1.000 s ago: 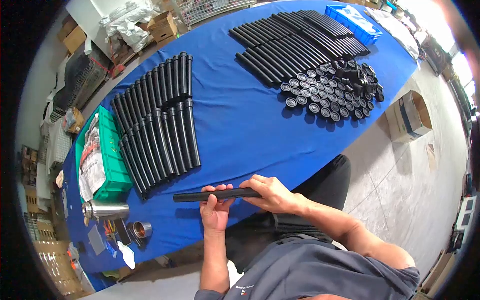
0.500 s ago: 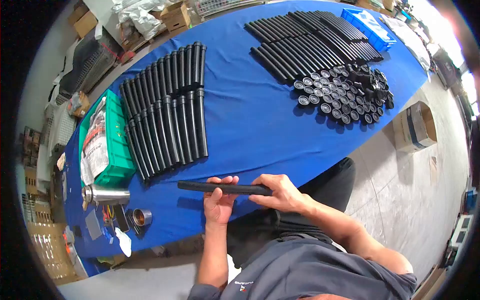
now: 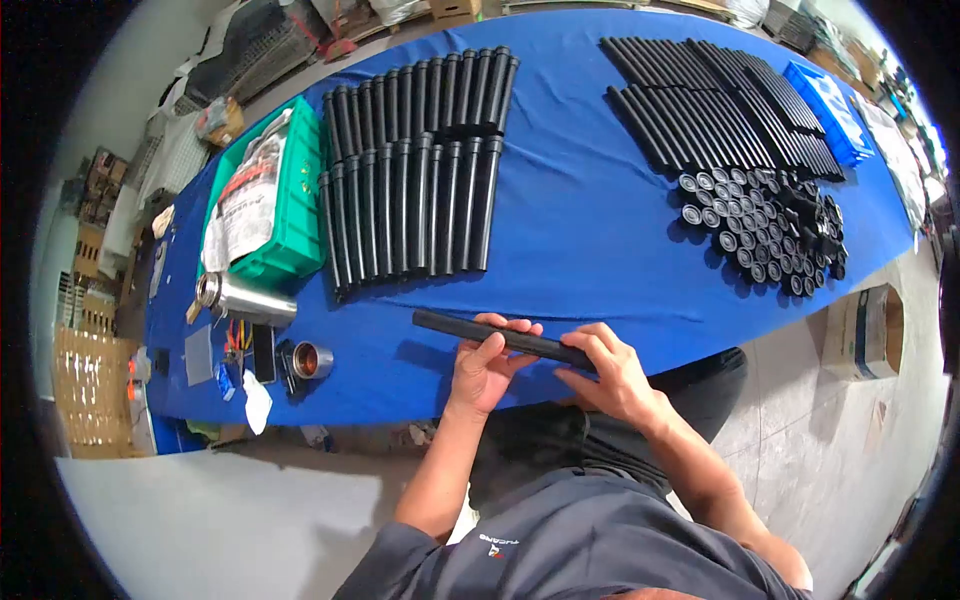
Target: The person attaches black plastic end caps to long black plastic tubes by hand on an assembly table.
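Left hand (image 3: 483, 363): palm up under the middle of the black tube (image 3: 500, 338), fingers curled over its top; grasping it.
Right hand (image 3: 612, 372): closed around the tube's near end, thumb and fingers pinching it; grasping too.
Change: a second ago the tube lay level between the hands; it now slopes down toward the right hand, and the left fingers have moved up over it. Judged, the hands are turning or checking the piece, not setting it down.
Table (image 3: 570, 250): blue cloth, tube held just above its near edge.
Tube rows, left (image 3: 415, 180): two ranks, side by side, beyond the left hand.
Tube stock, far right (image 3: 720, 100): longer pieces, well apart.
Green crate (image 3: 290, 215): beside the left rows, holding a printed bag.
End caps (image 3: 765, 225): clustered near the far stock.
Steel flask (image 3: 240, 298): lying on its side.
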{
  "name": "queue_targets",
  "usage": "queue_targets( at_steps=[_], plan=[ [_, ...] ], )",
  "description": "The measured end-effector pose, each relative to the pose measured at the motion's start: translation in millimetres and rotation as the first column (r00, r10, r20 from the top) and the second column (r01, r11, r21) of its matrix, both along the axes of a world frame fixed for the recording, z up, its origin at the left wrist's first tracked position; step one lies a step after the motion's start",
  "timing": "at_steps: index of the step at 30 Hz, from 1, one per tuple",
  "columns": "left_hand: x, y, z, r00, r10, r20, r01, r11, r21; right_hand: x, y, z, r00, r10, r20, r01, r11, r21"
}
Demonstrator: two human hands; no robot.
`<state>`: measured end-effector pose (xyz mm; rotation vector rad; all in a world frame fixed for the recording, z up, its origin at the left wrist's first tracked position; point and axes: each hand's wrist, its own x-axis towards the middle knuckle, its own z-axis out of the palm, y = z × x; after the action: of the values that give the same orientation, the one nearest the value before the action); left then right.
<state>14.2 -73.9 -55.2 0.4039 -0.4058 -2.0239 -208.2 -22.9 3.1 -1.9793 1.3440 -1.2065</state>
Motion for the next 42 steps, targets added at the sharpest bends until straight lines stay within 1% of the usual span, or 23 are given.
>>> queue_targets(
  at_steps=[1, 4, 5, 7, 8, 9, 12, 15, 17, 19, 22, 23, 24, 25, 27, 28, 29, 32, 33, 36, 38, 40, 42],
  plan=[
    [0.7, 0.0, -1.1, 1.000, -0.008, -0.007, 0.008, 1.000, -0.013, -2.5, 1.4, -3.2, 0.999, 0.031, -0.043, -0.029, 0.999, 0.037],
    [-0.2, 0.0, -1.8, 1.000, -0.002, 0.000, 0.002, 0.999, -0.038, -9.8, 2.3, 6.5, 0.996, 0.078, 0.052, -0.090, 0.952, 0.293],
    [0.1, 0.0, -2.7, 1.000, 0.000, 0.011, 0.000, 0.999, -0.036, -11.5, 2.3, 4.2, 0.990, 0.057, 0.131, -0.113, 0.876, 0.468],
    [-0.1, -1.1, -0.7, 1.000, 0.004, 0.014, -0.003, 0.999, -0.034, -7.5, 0.6, 3.6, 0.999, 0.048, 0.022, -0.052, 0.968, 0.245],
    [-0.7, -1.1, 0.7, 1.000, 0.006, 0.005, -0.005, 0.999, -0.032, -5.7, 0.0, 3.4, 0.999, 0.033, -0.031, -0.029, 0.992, 0.125],
    [-1.6, -0.8, 1.6, 1.000, 0.007, -0.005, -0.007, 1.000, -0.030, -4.3, 0.0, 2.8, 0.998, 0.021, -0.057, -0.016, 0.996, 0.091],
    [-2.4, -1.2, 0.1, 1.000, 0.005, -0.014, -0.006, 0.999, -0.038, -7.5, 0.0, -8.5, 0.997, 0.061, -0.055, -0.055, 0.994, 0.098],
    [-0.8, -0.9, 4.2, 1.000, -0.023, -0.010, 0.023, 0.999, -0.047, -15.4, -0.6, 6.5, 0.997, 0.062, 0.054, -0.079, 0.915, 0.397],
    [-1.5, -1.2, 4.0, 1.000, -0.013, -0.008, 0.013, 0.999, -0.032, -11.5, -1.7, 7.5, 0.999, 0.052, 0.006, -0.052, 0.974, 0.221],
    [-2.5, -1.6, 1.2, 1.000, -0.015, -0.005, 0.015, 0.999, -0.037, -7.4, -3.4, 5.2, 0.999, 0.036, -0.033, -0.034, 0.997, 0.066],
    [-0.2, -2.0, -4.2, 1.000, -0.029, -0.002, 0.029, 0.997, -0.066, -11.8, -1.5, 0.0, 0.998, 0.057, -0.032, -0.051, 0.983, 0.179],
    [-0.1, -1.8, -4.7, 1.000, -0.027, -0.006, 0.027, 0.997, -0.069, -14.8, -2.2, 2.3, 0.998, 0.054, 0.033, -0.062, 0.933, 0.354],
    [0.1, -0.8, -5.0, 1.000, -0.027, -0.009, 0.026, 0.997, -0.071, -17.5, -3.8, 11.7, 0.995, 0.037, 0.096, -0.082, 0.852, 0.518],
    [0.6, 1.6, -5.0, 1.000, -0.011, 0.010, 0.012, 0.998, -0.061, -19.6, -2.9, 17.6, 0.988, 0.004, 0.154, -0.106, 0.741, 0.663],
    [0.0, -0.5, -3.9, 0.999, -0.006, 0.047, 0.009, 0.998, -0.060, -14.7, -0.2, 8.8, 0.993, 0.025, 0.117, -0.066, 0.930, 0.361],
    [-1.4, -3.2, -4.2, 0.999, -0.003, 0.038, 0.006, 0.998, -0.058, -12.1, -2.0, 5.8, 0.995, 0.026, 0.093, -0.043, 0.982, 0.182],
    [-1.1, -2.6, -5.8, 0.999, -0.003, 0.034, 0.004, 0.999, -0.052, -11.6, -2.9, 4.7, 1.000, 0.023, 0.016, -0.025, 0.995, 0.093],
    [1.4, -0.8, -3.4, 1.000, -0.009, 0.018, 0.010, 0.999, -0.052, -14.8, -0.4, -5.7, 0.998, 0.061, -0.035, -0.054, 0.984, 0.170],
    [1.9, 0.0, -4.9, 1.000, -0.009, -0.001, 0.009, 0.998, -0.057, -15.8, 0.0, 2.6, 0.996, 0.072, 0.050, -0.081, 0.971, 0.224],
    [3.8, 0.0, -8.1, 1.000, -0.022, 0.006, 0.022, 0.996, -0.084, -19.4, -0.2, 10.6, 0.985, 0.036, 0.171, -0.116, 0.866, 0.486],
    [3.9, -1.1, -8.3, 1.000, -0.007, 0.021, 0.009, 0.996, -0.091, -19.4, 0.1, 0.5, 0.985, 0.063, 0.161, -0.108, 0.950, 0.292],
    [3.5, -1.7, -8.8, 1.000, 0.001, 0.004, -0.001, 0.995, -0.098, -19.4, -1.7, -5.9, 0.987, 0.082, 0.141, -0.099, 0.989, 0.113],
    [3.4, -2.1, -9.6, 1.000, 0.017, 0.007, -0.016, 0.995, -0.094, -22.5, -3.8, -15.9, 0.980, 0.082, 0.184, -0.113, 0.980, 0.165]
  ],
)
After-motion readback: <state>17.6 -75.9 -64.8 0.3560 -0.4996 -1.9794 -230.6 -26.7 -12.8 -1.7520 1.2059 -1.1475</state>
